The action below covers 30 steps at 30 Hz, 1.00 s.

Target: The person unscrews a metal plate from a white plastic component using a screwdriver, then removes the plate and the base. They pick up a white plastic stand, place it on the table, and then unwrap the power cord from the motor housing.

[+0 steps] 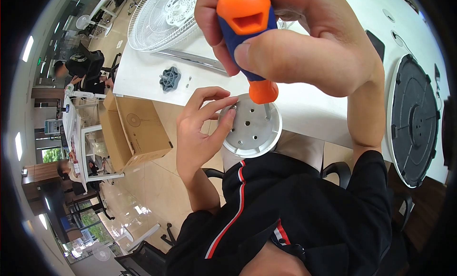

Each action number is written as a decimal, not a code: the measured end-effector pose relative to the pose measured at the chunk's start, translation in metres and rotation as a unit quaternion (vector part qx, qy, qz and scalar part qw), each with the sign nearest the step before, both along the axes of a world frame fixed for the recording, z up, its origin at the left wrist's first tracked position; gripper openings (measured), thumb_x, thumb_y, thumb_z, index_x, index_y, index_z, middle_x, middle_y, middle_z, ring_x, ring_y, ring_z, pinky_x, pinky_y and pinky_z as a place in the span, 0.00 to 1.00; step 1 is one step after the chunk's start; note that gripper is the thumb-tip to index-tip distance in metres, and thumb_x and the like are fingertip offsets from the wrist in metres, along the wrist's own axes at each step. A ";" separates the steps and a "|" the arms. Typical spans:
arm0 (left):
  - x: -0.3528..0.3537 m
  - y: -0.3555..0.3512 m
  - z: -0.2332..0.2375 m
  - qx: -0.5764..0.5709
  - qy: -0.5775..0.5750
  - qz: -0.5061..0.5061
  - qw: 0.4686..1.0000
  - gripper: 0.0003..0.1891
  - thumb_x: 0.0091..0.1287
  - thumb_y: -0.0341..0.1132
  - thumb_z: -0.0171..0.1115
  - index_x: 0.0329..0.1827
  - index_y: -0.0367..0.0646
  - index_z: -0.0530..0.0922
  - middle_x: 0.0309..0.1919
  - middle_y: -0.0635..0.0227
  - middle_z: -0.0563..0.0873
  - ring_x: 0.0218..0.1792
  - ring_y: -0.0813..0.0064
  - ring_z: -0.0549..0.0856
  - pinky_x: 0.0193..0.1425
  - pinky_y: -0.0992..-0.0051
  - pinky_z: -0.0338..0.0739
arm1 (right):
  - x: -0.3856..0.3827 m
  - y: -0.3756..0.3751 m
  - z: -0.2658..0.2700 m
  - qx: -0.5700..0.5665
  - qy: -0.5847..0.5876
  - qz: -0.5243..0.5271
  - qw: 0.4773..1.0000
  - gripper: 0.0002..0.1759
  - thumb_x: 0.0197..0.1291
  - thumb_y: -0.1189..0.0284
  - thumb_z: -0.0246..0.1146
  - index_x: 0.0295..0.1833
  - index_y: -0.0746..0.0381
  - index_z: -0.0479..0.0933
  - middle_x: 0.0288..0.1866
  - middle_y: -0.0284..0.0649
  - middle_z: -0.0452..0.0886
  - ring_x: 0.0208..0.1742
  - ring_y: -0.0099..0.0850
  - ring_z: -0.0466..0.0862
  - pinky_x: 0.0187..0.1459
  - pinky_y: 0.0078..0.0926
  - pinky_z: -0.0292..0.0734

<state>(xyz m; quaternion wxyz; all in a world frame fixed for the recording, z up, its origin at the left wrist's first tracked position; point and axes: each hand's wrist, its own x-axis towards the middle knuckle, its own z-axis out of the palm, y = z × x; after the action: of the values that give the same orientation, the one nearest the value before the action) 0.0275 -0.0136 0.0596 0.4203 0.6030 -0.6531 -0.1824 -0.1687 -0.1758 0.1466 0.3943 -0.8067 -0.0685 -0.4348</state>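
Head view: the right hand (304,43) is wrapped tight around an orange-and-blue screwdriver (245,14), its tip down in the white round fan part (247,131) at centre. The left hand (200,128), at 9 o'clock of that part, pinches its rim by the fingertips, over the lap and just off the table (143,81). With so light a grip, the part may tilt and the tip may slip out. The cardboard box (138,133) shows only a round outline mark, with no readable writing.
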 end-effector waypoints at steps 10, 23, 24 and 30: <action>0.004 -0.002 -0.001 0.043 0.045 0.020 0.998 0.12 0.62 0.24 0.76 0.50 0.38 0.91 0.49 0.62 0.88 0.43 0.72 0.90 0.43 0.74 0.90 | 0.005 0.005 0.001 0.135 0.004 0.051 0.989 0.24 0.56 0.62 0.71 0.52 0.68 0.79 0.35 0.40 0.80 0.34 0.30 0.80 0.37 0.26 0.77; 0.009 -0.002 -0.002 0.064 0.051 -0.025 0.996 0.11 0.68 0.21 0.70 0.52 0.33 0.88 0.51 0.59 0.88 0.45 0.74 0.90 0.48 0.75 0.90 | 0.003 0.013 0.021 0.022 0.099 -0.102 0.990 0.17 0.56 0.62 0.67 0.41 0.67 0.78 0.26 0.37 0.73 0.28 0.29 0.73 0.32 0.28 0.70; 0.009 -0.002 -0.002 0.065 0.060 -0.023 0.996 0.10 0.68 0.21 0.70 0.51 0.33 0.88 0.51 0.59 0.88 0.46 0.74 0.90 0.48 0.75 0.90 | 0.003 0.013 0.021 0.031 0.097 -0.098 0.990 0.17 0.56 0.62 0.66 0.40 0.67 0.78 0.26 0.38 0.73 0.28 0.29 0.73 0.32 0.28 0.70; 0.006 -0.002 -0.005 0.065 0.108 0.010 0.992 0.07 0.66 0.23 0.73 0.44 0.34 0.85 0.48 0.60 0.90 0.45 0.73 0.90 0.48 0.72 0.89 | 0.006 0.020 0.018 0.022 0.092 -0.131 0.987 0.17 0.57 0.62 0.67 0.40 0.67 0.78 0.26 0.37 0.74 0.27 0.28 0.73 0.30 0.27 0.70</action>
<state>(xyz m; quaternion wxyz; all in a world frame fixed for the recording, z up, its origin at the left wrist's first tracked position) 0.0333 -0.0157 0.0542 0.4501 0.6123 -0.5843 -0.2847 -0.1625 -0.1562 0.1651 0.3558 -0.8364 0.0841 -0.4084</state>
